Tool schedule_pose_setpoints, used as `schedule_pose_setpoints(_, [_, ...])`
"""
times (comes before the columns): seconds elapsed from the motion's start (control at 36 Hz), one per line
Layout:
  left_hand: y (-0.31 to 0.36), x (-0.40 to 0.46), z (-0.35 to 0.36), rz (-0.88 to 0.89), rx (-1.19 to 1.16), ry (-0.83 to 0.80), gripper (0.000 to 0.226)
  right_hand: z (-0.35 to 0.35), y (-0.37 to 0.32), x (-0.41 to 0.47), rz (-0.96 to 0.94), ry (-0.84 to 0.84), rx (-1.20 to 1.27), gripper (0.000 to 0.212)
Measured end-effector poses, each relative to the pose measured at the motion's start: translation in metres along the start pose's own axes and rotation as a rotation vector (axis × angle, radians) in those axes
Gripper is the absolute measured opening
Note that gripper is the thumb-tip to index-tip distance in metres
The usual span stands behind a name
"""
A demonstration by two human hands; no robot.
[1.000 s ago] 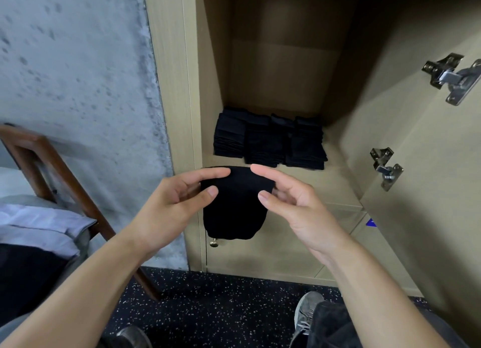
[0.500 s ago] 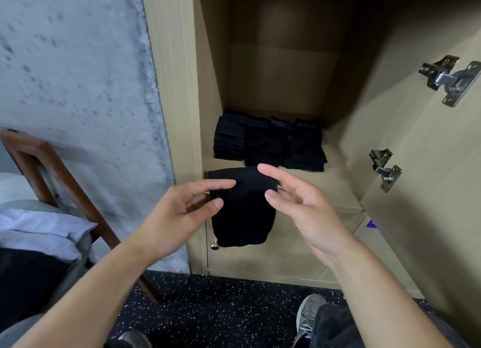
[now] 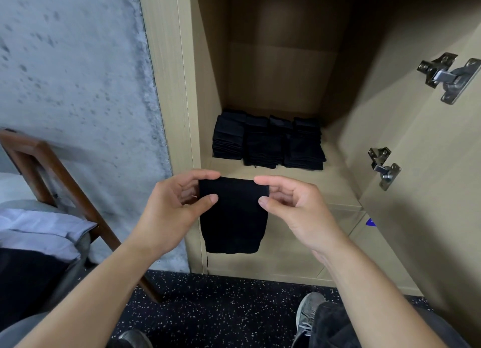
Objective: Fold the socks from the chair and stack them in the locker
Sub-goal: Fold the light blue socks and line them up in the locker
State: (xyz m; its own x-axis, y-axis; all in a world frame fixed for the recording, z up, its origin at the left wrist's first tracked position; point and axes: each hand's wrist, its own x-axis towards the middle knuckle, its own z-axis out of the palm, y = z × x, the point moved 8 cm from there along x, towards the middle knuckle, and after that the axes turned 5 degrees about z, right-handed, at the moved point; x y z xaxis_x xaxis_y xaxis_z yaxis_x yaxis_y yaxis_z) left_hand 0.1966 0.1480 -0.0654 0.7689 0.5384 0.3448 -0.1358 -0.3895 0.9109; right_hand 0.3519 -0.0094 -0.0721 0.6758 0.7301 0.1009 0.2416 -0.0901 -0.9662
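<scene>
- I'm holding the sock (image 3: 234,215) up by its top edge, right in front of the locker (image 3: 281,74), so the rest hangs straight down and I can see whether the fold is lying even before it goes in.
- My left hand (image 3: 177,207) is pinching the top left corner, thumb in front and forefinger over the top edge. My right hand (image 3: 291,207) is doing the same on the top right corner (mirror image, pretty much).
- So both sets of fingers are closed on the sock, not loose. My other fingers are curling in behind it, and I can't tell how much they're actually touching it.
- Both forearms are coming up from the bottom of the view and angling inward, palms roughly facing each other, with the sock stretched flat between them.
- The stacks (image 3: 268,142) are already sitting at the back of the shelf (image 3: 325,181), three or four dark piles side by side, well apart from the one I'm holding.
- The chair (image 3: 52,170) is off to my left against the wall.
- My guess is this one's folded and about ready to go on a pile.
</scene>
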Motion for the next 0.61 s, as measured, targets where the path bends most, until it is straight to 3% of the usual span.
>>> schedule_pose_setpoints(0.14, [-0.002,0.001,-0.007,0.032,0.134,0.083,0.028,-0.002,0.002,0.003,-0.03,0.035,-0.03,0.03])
schedule_pose_setpoints(0.39, [0.0,0.004,-0.007,0.088,0.242,0.051,0.017,-0.003,-0.004,0.004,-0.115,0.069,-0.062,0.022])
schedule_pose_setpoints(0.61, [0.002,0.0,0.004,0.047,0.079,-0.016,0.013,-0.003,-0.005,0.003,-0.13,0.092,-0.098,0.017])
